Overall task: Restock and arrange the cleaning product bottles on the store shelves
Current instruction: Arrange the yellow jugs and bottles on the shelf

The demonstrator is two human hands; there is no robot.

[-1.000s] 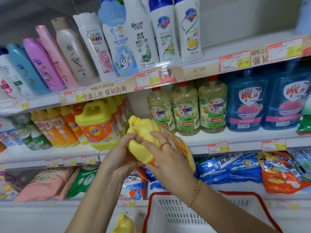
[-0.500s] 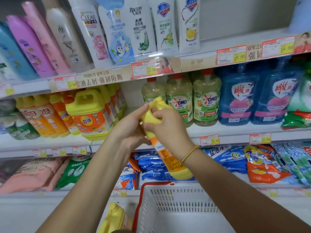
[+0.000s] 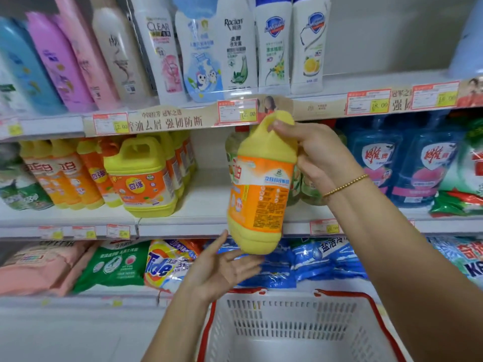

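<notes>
A yellow bottle (image 3: pixel 261 186) held near upright before the middle shelf (image 3: pixel 206 202).
The right grip (image 3: pixel 317 155) is clamped round its handle end; the left grip (image 3: pixel 222 267) lies spread beneath, perhaps brushing the base.

yellow bottle (image 3: pixel 261 194) turned upright, left hand (image 3: pixel 219 267) released beneath it.

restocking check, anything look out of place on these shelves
The middle shelf has a bare gap beside the yellow handled jug. The orange-labelled yellow bottle hangs in front of it, gripped at the top by the right hand, the left hand open below. No spill or damage shows.
</notes>
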